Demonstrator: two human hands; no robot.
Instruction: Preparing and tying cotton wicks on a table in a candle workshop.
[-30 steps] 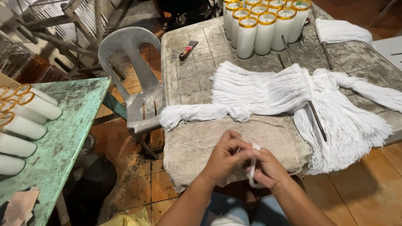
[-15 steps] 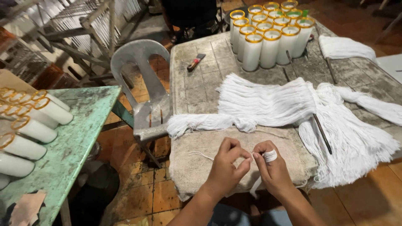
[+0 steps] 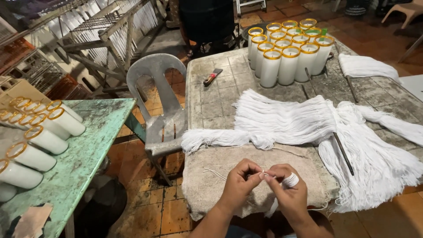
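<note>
1. Far over at nine o'clock stands a worn green-painted surface (image 3: pixel 88 150), with a row of white glass candle jars with gold rims (image 3: pixel 39 141) lying on their sides along its left half.
2. Between that and the main work area sits a grey plastic chair (image 3: pixel 161 101), its seat turned toward the tiled stone surface (image 3: pixel 216 101).
3. A small red-handled tool (image 3: pixel 212 76) lies on the tiles at about eleven o'clock from the hands, well apart from them.
4. The left hand (image 3: pixel 238 185) hovers over a beige coarse cloth pad (image 3: pixel 207 185) at the near edge. Its grip is pressed together, thumb and forefinger pinching a thin white cotton string (image 3: pixel 264 173).
5. A loose end of that string trails off toward nine o'clock across the pad, so its long axis runs roughly left to right, nine to three.
6. The right hand (image 3: pixel 288 196) sits just beside the left, fingertips almost touching it. Its grip is likewise closed on the string at the same spot, and several turns of white string are wound round one finger (image 3: pixel 291 180) like a small coil.
7. Both hands meet at the string; the wound part lies at three o'clock from the pinch, on the right hand's side, so the right hand is nearer to it.
8. Beyond them, at twelve to two o'clock, a large bundle of white cotton strands (image 3: pixel 299 119) spreads over the tiles, a dark metal rod (image 3: pixel 343 152) running through it.
9. At the far edge a cluster of upright white candle jars with gold rims (image 3: pixel 288 48) stands together.
</note>
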